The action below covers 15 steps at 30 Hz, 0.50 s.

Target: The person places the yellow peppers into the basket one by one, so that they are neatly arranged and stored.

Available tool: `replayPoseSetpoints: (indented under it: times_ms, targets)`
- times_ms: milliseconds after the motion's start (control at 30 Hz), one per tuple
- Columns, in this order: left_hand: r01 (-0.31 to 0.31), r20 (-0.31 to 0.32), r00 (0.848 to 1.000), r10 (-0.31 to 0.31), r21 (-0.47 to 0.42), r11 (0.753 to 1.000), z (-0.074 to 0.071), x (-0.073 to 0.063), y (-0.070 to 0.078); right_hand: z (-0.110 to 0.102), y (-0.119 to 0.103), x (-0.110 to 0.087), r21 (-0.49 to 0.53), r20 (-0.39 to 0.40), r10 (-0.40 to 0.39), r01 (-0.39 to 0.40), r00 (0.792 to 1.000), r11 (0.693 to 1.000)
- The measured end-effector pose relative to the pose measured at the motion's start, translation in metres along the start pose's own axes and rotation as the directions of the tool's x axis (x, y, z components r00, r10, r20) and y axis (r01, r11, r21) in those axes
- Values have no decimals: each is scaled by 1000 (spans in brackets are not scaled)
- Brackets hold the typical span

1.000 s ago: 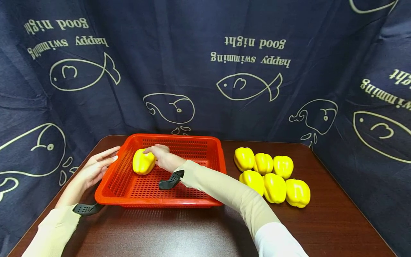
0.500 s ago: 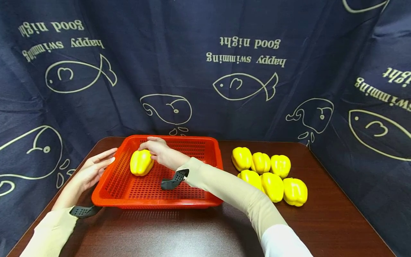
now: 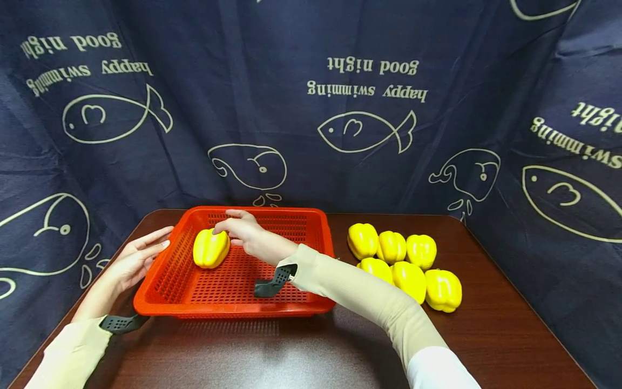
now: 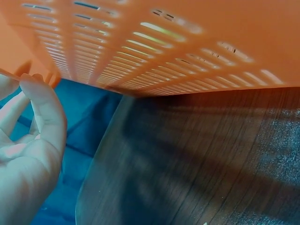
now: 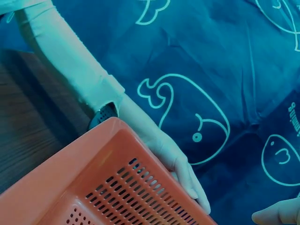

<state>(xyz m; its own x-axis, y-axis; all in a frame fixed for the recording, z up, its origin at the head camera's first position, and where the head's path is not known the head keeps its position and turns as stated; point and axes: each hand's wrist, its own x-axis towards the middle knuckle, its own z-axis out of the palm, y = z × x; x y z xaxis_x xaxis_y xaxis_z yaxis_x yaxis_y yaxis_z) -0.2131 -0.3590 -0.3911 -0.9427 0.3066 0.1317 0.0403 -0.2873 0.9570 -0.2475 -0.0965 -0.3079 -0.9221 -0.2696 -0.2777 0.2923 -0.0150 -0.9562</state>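
Observation:
A red perforated plastic basket (image 3: 233,309) stands on the dark table. Inside it, near the left end, lies one yellow bell pepper (image 3: 210,249). My right hand (image 3: 245,231) is over the basket on the pepper's right, its fingers loosely bent and one fingertip right at the pepper's top edge. In the right wrist view only a bit of that hand shows at the lower right corner. My left hand (image 3: 133,263) touches the basket's left rim from outside with fairly straight fingers. The right wrist view shows this left hand (image 5: 176,159) lying along the outside of the rim.
Several yellow bell peppers (image 3: 409,281) sit in two rows on the table (image 3: 491,324), right of the basket. A dark blue curtain (image 3: 291,97) with fish and whale drawings hangs behind and on both sides.
My right hand has loosened from the pepper and drawn back a little to the right. The pepper stays in the basket. My left hand keeps its place; the head view has shifted slightly.

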Motion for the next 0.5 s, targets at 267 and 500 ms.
replayPoseSetpoints:
  times_ms: [267,500]
  targets:
    - [1,-2,1000,-1,-7,1000,0,1,-2,-26,-6,-7,-24,52,8,-7,999,1000]
    - [13,-10,1000,-13,-12,1000,-2,1,-3,-48,-14,-12,-48,83,-26,30,996,998]
